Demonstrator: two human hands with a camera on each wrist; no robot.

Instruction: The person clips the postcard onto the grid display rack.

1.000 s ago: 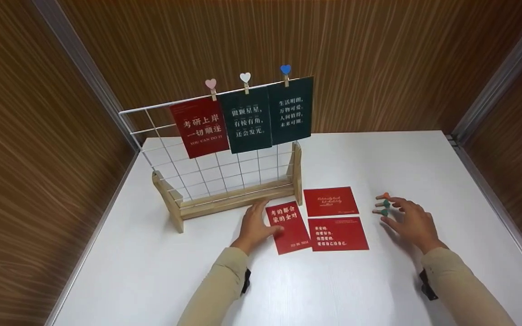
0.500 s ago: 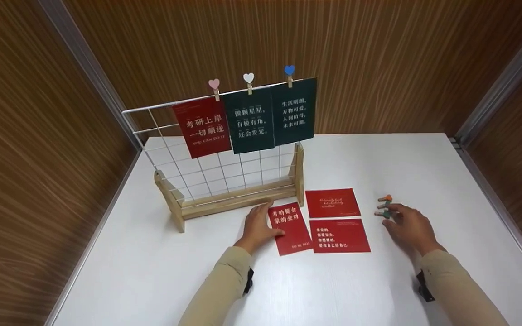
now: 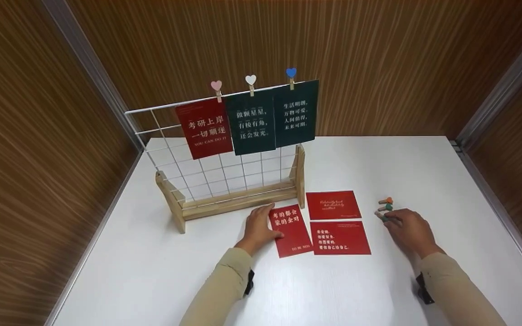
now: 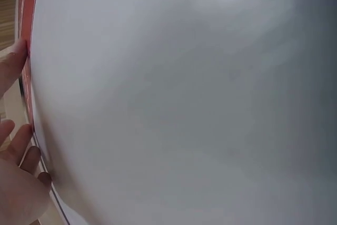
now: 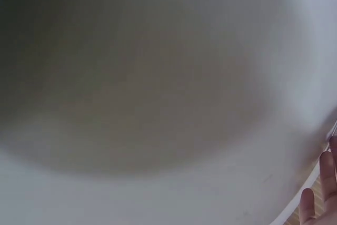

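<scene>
In the head view my left hand [image 3: 258,230] rests at the left edge of a red card [image 3: 292,235] lying on the table, its thumb over the card and its fingers spread along the upper left side. The left wrist view shows the thumb touching the red card [image 4: 27,19]. On the right, my right hand [image 3: 413,231] pinches the nearest small wooden clip [image 3: 380,215], whose heart is partly hidden by the fingertips. Just beyond lie a clip with a green heart [image 3: 387,207] and one with an orange heart [image 3: 388,200]. The right wrist view catches only some fingers [image 5: 327,175].
A white wire grid rack [image 3: 243,194] on a wooden base stands at the back left. Heart clips hold a red card [image 3: 204,131] and two dark green cards [image 3: 250,145] on its top wire. Two more red cards [image 3: 333,205] lie right of the left hand's card.
My right hand has lowered slightly toward the front, and its thumb and fingers have closed on the nearest clip. The left hand has stayed at its card. The head view has shifted a little.
</scene>
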